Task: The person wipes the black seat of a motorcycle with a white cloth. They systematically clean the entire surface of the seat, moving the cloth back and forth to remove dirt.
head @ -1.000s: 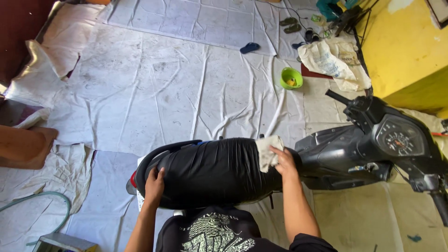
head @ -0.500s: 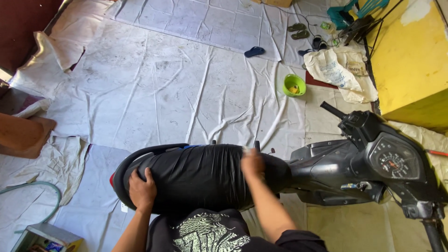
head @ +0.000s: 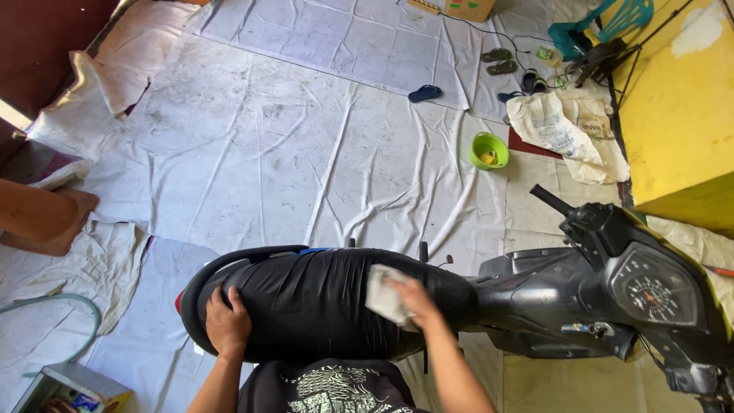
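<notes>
A black scooter (head: pixel 550 302) stands crosswise in front of me, its handlebars and round dial to the right. Its black seat (head: pixel 321 294) fills the lower middle of the view. My left hand (head: pixel 227 323) lies flat on the rear end of the seat, fingers spread. My right hand (head: pixel 409 300) presses a small pale cloth (head: pixel 382 294) against the middle of the seat, near its front half.
White sheeting (head: pixel 290 145) covers the floor beyond the scooter. A green bowl (head: pixel 489 150) and a white sack (head: pixel 562 130) lie at upper right beside a yellow wall (head: pixel 677 107). Sandals (head: pixel 424 93) sit farther back. A small box (head: pixel 65 386) is at lower left.
My right hand with the cloth has slid along the seat from its front end near the scooter body toward the middle. The left hand stays on the rear of the seat.
</notes>
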